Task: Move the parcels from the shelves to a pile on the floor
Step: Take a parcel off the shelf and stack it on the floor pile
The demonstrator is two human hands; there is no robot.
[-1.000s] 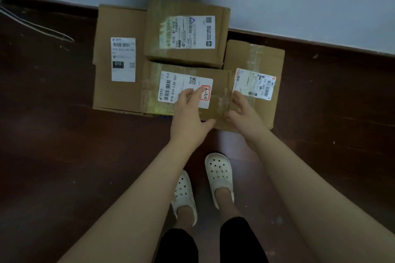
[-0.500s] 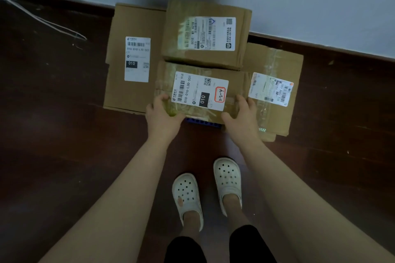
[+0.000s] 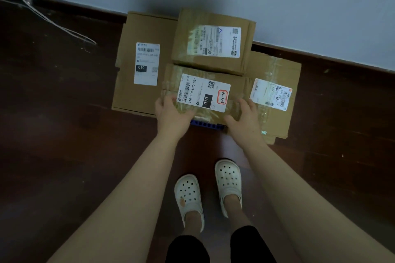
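Change: a second ago the left hand (image 3: 171, 111) lay on the label and the right hand (image 3: 244, 116) lay at the seam. Both have since spread to the near corners of the front parcel (image 3: 203, 92).
Grip: each hand holds its corner, fingers on top and thumb along the near edge.
Meaning: the parcel looks set down and is probably being squared up, with release next.
Location: on the floor (image 3: 64, 134) pile, touching the rear parcel (image 3: 211, 42), between the left parcel (image 3: 145, 64) and the right parcel (image 3: 275, 92), over a blue strip (image 3: 206, 125).
Contents: all four boxes are taped shut, so their insides are hidden.
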